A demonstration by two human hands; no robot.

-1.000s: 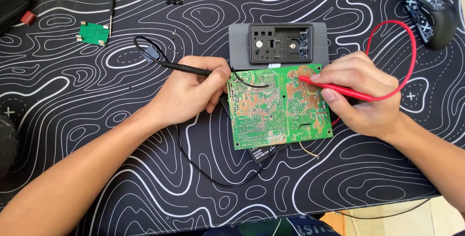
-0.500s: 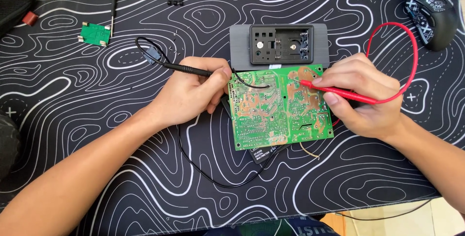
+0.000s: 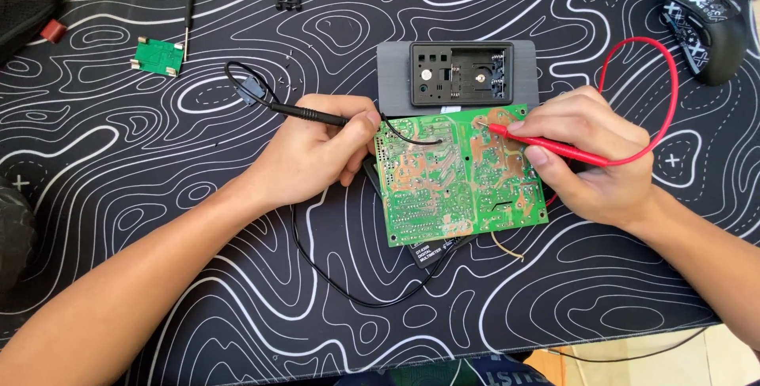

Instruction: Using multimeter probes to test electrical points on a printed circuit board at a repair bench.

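Surface: table under a black mat [image 3: 119, 196] with white contour lines; pale wood shows at the near and far edges.
Near: black lead [image 3: 348, 295] loops across the mat just below the board.
Board: green circuit board [image 3: 459, 174] lies solder side up at mat centre, slightly tilted, resting on a dark device of which only the lower edge shows.
Board look: dense solder pads and copper traces, a short loose wire [image 3: 507, 245] trailing off the bottom edge.
Left hand [image 3: 313, 156]: fingers curled shut around the black probe [image 3: 309, 114], tip reaching the board's upper left.
Right hand [image 3: 590, 152]: fingers pinch the red probe [image 3: 546, 142] like a pen, tip on a pad at upper centre.
Behind board: grey housing [image 3: 396, 77] with a black open frame, touching the board's top edge.
Far: small green board [image 3: 158, 57] and a screwdriver [image 3: 188, 7] at far left, mouse [image 3: 704, 26] at far right, red lead [image 3: 649, 69] arching toward it.
Risk, slip: pads sit close together; a probe tip could skid and bridge two of them.
Risk, board: unclamped, it may shift or rock under probe pressure.
Risk, leads: the looped cords could snag a wrist and drag a tip off its point.
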